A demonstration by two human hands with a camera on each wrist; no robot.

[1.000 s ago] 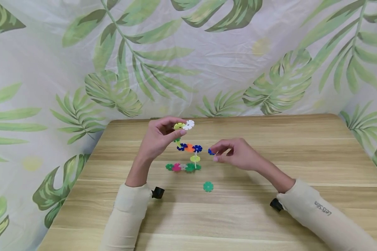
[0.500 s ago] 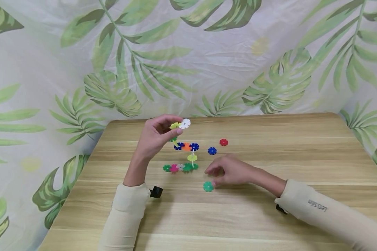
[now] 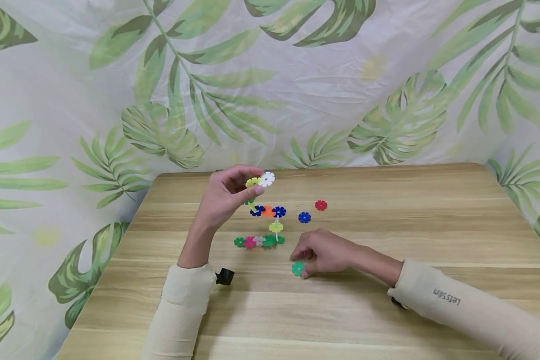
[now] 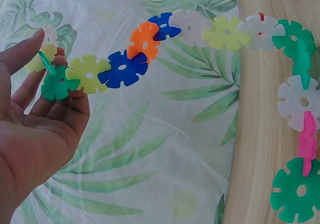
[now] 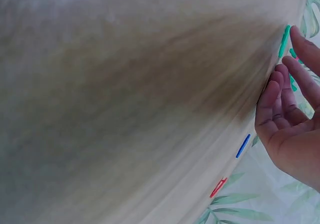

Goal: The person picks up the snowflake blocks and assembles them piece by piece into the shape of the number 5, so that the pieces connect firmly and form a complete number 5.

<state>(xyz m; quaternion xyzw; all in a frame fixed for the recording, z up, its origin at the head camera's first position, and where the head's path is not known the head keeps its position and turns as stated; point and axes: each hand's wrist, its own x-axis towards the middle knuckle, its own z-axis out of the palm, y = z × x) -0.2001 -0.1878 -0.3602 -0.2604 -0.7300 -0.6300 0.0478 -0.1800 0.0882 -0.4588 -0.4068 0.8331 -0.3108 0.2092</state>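
Note:
My left hand [image 3: 218, 200] holds up one end of a chain of slotted interlocking plastic discs. By its fingers are a yellow disc [image 3: 252, 182], a white disc [image 3: 267, 179] and, in the left wrist view, a green disc [image 4: 59, 84]. From there the chain runs down through blue, an orange disc [image 3: 268, 211] and blue, to a row with a pink disc [image 3: 250, 242] low over the table. My right hand [image 3: 330, 251] is down at the tabletop, thumb and forefinger at opposite edges of a loose green disc [image 3: 298, 269], which lies flat.
A loose blue disc [image 3: 304, 218] and a loose red disc [image 3: 321, 205] lie beyond my right hand on the wooden table [image 3: 432, 210]. A leaf-patterned cloth [image 3: 324, 90] hangs behind the table's far edge.
My right hand has let go of the blue disc, leaving it on the table, and come nearer to me, its fingers closing round the green disc. My left hand has hardly moved.

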